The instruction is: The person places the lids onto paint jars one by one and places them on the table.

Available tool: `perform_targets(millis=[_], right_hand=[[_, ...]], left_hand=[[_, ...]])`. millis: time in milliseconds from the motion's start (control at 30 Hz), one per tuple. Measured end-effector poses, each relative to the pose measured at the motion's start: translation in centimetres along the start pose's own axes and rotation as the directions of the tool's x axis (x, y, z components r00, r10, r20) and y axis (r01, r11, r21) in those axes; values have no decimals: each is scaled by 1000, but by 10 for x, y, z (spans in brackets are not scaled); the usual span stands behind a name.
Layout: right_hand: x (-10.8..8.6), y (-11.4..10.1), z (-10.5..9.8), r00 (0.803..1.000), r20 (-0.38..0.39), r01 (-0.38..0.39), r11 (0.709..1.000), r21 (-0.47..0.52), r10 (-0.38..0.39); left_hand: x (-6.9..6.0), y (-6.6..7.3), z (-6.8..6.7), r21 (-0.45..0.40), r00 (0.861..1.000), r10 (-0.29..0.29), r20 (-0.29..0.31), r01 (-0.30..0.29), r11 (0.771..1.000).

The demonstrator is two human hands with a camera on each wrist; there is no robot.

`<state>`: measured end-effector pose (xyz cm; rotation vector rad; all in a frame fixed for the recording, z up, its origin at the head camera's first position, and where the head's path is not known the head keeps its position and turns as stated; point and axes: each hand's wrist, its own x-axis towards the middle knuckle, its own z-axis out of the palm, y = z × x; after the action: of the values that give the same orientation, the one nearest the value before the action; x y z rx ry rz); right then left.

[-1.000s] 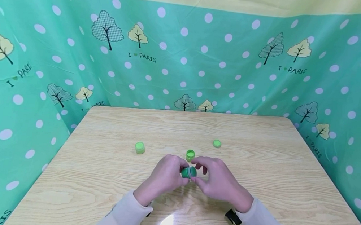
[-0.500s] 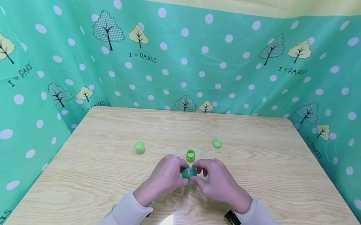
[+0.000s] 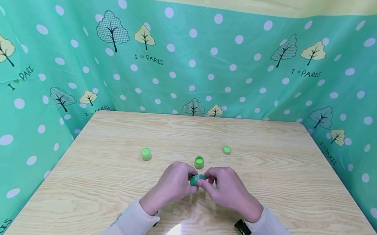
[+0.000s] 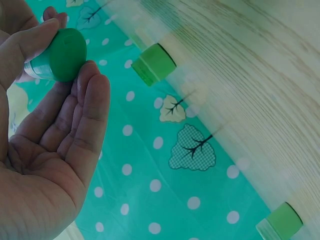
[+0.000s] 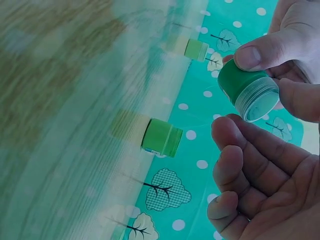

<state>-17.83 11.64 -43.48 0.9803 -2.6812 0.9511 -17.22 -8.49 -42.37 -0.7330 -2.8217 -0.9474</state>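
In the head view my left hand (image 3: 176, 180) grips a small dark green paint jar (image 3: 194, 180) by its body, tilted above the table. My right hand (image 3: 227, 185) meets the jar's other end, thumb in front and fingertips behind. The right wrist view shows the clear ridged lid (image 5: 257, 100) facing the right hand, whose thumb (image 5: 300, 100) touches its edge while a forefinger lies at its underside. From the left wrist, the green base (image 4: 70, 55) shows between left thumb and fingers. Just beyond the hands stands an open light green jar (image 3: 199, 163).
A lidded light green jar (image 3: 146, 154) stands to the left on the wooden table (image 3: 107, 185). A loose, round, light green-looking lid (image 3: 227, 150) lies farther back on the right. A polka-dot curtain (image 3: 194, 57) hangs behind the table and along both sides.
My right thumb and fingertips have moved round the jar's lid end, with the thumb now lying across its front. The left hand and the things on the table have stayed in place.
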Motion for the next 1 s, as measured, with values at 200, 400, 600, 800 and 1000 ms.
perform_targets(millis=[200, 400, 600, 800, 1000], right_hand=[[0, -1, -1, 1000, 1, -23, 1000, -16, 23], [0, -4, -4, 999, -35, -34, 999, -5, 34], [0, -3, -6, 1000, -26, 12, 999, 52, -11], [-1, -1, -6, 999, -21, 44, 997, 63, -43], [-2, -2, -5, 1000, -10, 30, 998, 59, -29]], left_hand=[[0, 0, -1, -10, 1000, -15, 6, 15, 1000], [0, -1, -1, -7, 1000, -12, 6, 12, 1000], [0, -1, -1, -20, 1000, -19, 24, 19, 1000], [1, 0, -1, -27, 999, -24, 26, 24, 999], [1, 0, 0, -23, 999, -30, 19, 30, 999]])
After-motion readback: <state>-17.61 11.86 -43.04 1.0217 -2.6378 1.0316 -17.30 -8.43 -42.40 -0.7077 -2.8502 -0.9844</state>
